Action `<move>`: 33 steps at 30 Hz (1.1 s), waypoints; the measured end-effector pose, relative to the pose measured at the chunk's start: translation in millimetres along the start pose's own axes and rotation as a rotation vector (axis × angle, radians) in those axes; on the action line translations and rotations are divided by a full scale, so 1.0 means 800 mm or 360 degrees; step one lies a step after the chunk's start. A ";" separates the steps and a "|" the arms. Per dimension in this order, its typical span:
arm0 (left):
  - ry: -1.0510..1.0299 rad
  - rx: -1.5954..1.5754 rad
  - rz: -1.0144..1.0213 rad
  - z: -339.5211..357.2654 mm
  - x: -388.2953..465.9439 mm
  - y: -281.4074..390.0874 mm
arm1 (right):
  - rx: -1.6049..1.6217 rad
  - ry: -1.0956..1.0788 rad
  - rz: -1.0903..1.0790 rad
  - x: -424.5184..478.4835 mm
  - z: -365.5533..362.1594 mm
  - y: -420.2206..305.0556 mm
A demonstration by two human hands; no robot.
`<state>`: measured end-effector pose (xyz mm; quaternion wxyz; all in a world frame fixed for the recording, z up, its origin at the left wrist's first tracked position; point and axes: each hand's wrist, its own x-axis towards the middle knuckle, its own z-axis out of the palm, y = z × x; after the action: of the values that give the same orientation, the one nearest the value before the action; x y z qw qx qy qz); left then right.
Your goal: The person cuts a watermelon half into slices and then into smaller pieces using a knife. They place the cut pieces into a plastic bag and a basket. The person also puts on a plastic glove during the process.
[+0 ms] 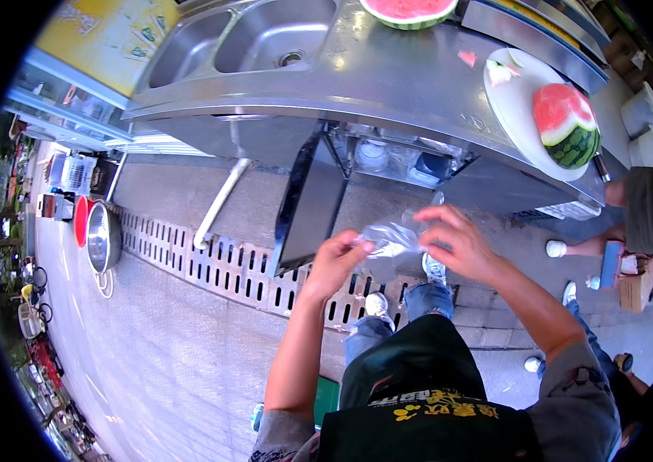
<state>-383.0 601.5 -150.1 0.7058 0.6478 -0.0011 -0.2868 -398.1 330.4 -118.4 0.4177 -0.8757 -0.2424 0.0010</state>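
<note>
Thin clear plastic (390, 239), a bag or a disposable glove, is stretched between my two hands in front of the counter. My left hand (335, 260) pinches its left edge between thumb and fingers. At the other edge, the bent fingers of my right hand (456, 242) hold the plastic, and a narrow clear tip stands up beyond them. Past my hands, a cabinet door (312, 202) under the steel counter (384, 81) hangs open. Inside the cabinet (401, 156) are clear plastic packages and a dark container.
On the counter's right, a white oval board (514, 115) bears a partly peeled watermelon piece (566, 124). A cut watermelon (410, 11) sits farther back, right of the sink (274, 37). A white drainpipe (222, 202) reaches the floor grate (234, 265). Other people stand at right.
</note>
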 end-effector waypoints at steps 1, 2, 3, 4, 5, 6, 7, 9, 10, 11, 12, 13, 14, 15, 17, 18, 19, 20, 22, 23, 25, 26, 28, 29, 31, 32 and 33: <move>0.0138 -0.0102 0.0200 -0.012 -0.023 0.006 | 0.0125 0.0037 0.0076 0.009 0.011 -0.005; 0.0295 -0.0189 0.0264 -0.023 -0.046 0.019 | 0.0075 0.0045 0.0086 0.031 0.019 -0.011; 0.0481 -0.0270 0.0329 -0.037 -0.072 0.032 | 0.0012 0.0031 0.0069 0.058 0.041 -0.015; 0.0546 -0.0365 0.0355 -0.059 -0.103 0.041 | -0.0049 0.0009 0.0040 0.089 0.069 -0.024; 0.0646 -0.0445 0.0393 -0.080 -0.142 0.052 | -0.0083 -0.0019 -0.0020 0.121 0.105 -0.034; 0.0797 -0.0446 0.0396 -0.084 -0.165 0.075 | -0.0193 -0.0063 -0.0137 0.145 0.138 -0.034; 0.0836 -0.0441 0.0412 -0.094 -0.184 0.089 | -0.0307 -0.0084 -0.0248 0.171 0.173 -0.033; 0.0927 -0.0430 0.0451 -0.119 -0.223 0.108 | -0.0602 -0.0259 -0.0472 0.210 0.232 -0.036; 0.1014 -0.0398 0.0438 -0.124 -0.239 0.119 | -0.0674 -0.0381 -0.0551 0.221 0.254 -0.040; 0.1014 -0.0420 0.0451 -0.132 -0.257 0.125 | -0.0762 -0.0508 -0.0613 0.225 0.268 -0.043; 0.1002 -0.0460 0.0460 -0.143 -0.271 0.123 | -0.0839 -0.0697 -0.0496 0.223 0.271 -0.047; 0.1023 -0.0503 0.0474 -0.150 -0.298 0.120 | -0.0907 -0.0900 -0.0409 0.220 0.276 -0.059; 0.1072 -0.0475 0.0442 -0.156 -0.319 0.117 | -0.0855 -0.0731 -0.0514 0.208 0.285 -0.051; 0.1122 -0.0497 0.0419 -0.152 -0.328 0.122 | -0.0820 -0.0564 -0.0598 0.195 0.290 -0.037; 0.1214 -0.0586 0.0365 -0.140 -0.334 0.120 | -0.0983 -0.0771 -0.0519 0.171 0.265 -0.042; 0.1211 -0.0630 0.0356 -0.137 -0.336 0.113 | -0.1063 -0.0876 -0.0466 0.153 0.246 -0.047; 0.1199 -0.0667 0.0350 -0.135 -0.336 0.107 | -0.1068 -0.0918 -0.0440 0.134 0.223 -0.047; 0.1185 -0.0698 0.0349 -0.133 -0.335 0.107 | -0.1074 -0.0952 -0.0415 0.117 0.199 -0.043; 0.1098 -0.0644 0.0276 -0.120 -0.324 0.117 | -0.1267 -0.0954 -0.0250 0.083 0.148 -0.020; 0.1049 -0.0615 0.0235 -0.114 -0.317 0.122 | -0.1361 -0.0954 -0.0159 0.069 0.127 -0.011; 0.0869 -0.0279 0.0199 -0.103 -0.302 0.131 | -0.1146 -0.0866 0.0211 0.054 0.082 -0.020; 0.0784 -0.0101 0.0190 -0.096 -0.293 0.135 | -0.1035 -0.0810 0.0395 0.046 0.059 -0.025; 0.0601 0.0179 0.0208 -0.082 -0.274 0.143 | -0.0395 -0.0401 0.0051 0.058 0.019 -0.110; 0.0549 0.0263 0.0228 -0.069 -0.265 0.149 | -0.0215 -0.0303 -0.0161 0.064 0.004 -0.153; 0.0436 0.0446 0.0279 -0.041 -0.246 0.166 | -0.0038 -0.0053 -0.0514 0.066 -0.012 -0.228; 0.0409 0.0482 0.0311 -0.031 -0.242 0.173 | -0.0021 0.0086 -0.0671 0.064 -0.014 -0.254; 0.0382 0.0499 0.0337 -0.017 -0.234 0.181 | -0.0098 0.0109 -0.0697 0.064 -0.017 -0.264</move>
<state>-476.1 689.2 49.9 0.6177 0.7753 -0.0298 -0.1283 -439.5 455.1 55.3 0.3891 -0.8140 -0.4123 -0.1269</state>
